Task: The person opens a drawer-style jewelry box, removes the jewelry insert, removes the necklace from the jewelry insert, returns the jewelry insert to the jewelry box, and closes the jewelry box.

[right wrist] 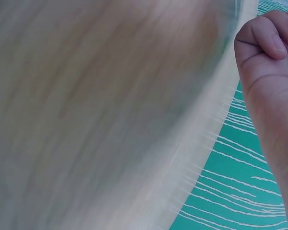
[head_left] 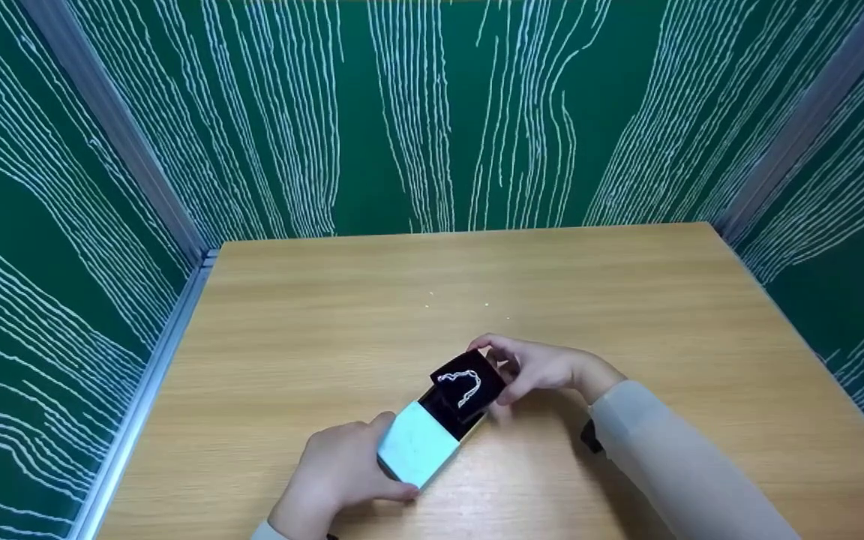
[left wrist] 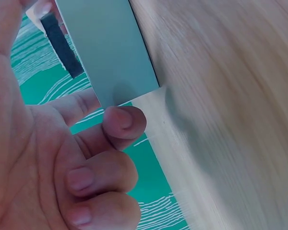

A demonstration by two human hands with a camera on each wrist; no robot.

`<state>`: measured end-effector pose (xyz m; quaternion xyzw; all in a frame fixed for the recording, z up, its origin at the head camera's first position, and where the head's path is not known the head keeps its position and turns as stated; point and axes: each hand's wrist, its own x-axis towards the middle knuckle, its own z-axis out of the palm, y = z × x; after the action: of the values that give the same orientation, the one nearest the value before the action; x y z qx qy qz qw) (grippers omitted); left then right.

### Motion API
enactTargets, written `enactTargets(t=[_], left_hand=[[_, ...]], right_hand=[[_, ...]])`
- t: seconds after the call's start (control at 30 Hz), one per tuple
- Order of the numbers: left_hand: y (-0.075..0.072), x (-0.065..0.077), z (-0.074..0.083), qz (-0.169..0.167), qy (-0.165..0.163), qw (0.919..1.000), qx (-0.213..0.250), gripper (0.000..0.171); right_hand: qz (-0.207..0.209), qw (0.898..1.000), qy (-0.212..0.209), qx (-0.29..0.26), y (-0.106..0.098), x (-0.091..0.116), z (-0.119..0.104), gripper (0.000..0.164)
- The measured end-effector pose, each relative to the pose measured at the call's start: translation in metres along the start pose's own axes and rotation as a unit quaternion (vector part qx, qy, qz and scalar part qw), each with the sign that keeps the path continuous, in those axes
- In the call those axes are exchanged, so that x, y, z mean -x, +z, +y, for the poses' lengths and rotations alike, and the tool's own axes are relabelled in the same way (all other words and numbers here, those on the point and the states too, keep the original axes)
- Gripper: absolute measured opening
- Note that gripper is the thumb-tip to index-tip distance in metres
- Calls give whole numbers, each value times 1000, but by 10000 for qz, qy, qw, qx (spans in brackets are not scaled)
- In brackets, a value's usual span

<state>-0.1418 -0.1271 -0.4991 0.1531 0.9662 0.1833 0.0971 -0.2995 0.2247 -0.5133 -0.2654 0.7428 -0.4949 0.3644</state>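
A small turquoise jewellery box (head_left: pixel 417 446) with a slide-out black drawer sits tilted near the table's front. My left hand (head_left: pixel 342 461) grips its turquoise sleeve, thumb on the near side and fingers on the far side. In the left wrist view the box (left wrist: pixel 108 52) runs up from the fingertips. Over the pulled-out drawer, my right hand (head_left: pixel 544 367) pinches a black pad (head_left: pixel 447 369) at its right edge. A silver chain (head_left: pixel 469 379) lies in a curve on the pad. The right wrist view shows the right hand (right wrist: pixel 269 72) with curled fingers; the pad is out of that view.
The wooden table (head_left: pixel 312 300) carries a few tiny pale specks (head_left: pixel 486 304) beyond the hands. Green panels (head_left: pixel 469 112) with white wavy lines stand behind and at both sides, joined by metal posts (head_left: pixel 117 127).
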Motion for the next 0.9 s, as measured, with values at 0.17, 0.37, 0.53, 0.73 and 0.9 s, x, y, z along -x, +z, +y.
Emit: enactTargets(t=[0.17,0.37,0.53,0.73,0.9], left_hand=[[0,0,-1,52,69,10000,2,93],[-2,1,0,12,56,10000,-51,98],[-3,0,1,36,78,9999,-144,99],[-5,0,1,14,126,9997,-201,102],[-9,0,0,156,179,9994,-260,103]], right_hand=[[35,10000,-23,-73,1,2,-6,94],[-78,9993,-129,-351,2,3,-12,96],[-117,9988,-136,-465,4,3,-15,97],[-101,9985,-123,-526,4,3,-16,96],[-82,9983,-170,-550,5,4,-17,96]])
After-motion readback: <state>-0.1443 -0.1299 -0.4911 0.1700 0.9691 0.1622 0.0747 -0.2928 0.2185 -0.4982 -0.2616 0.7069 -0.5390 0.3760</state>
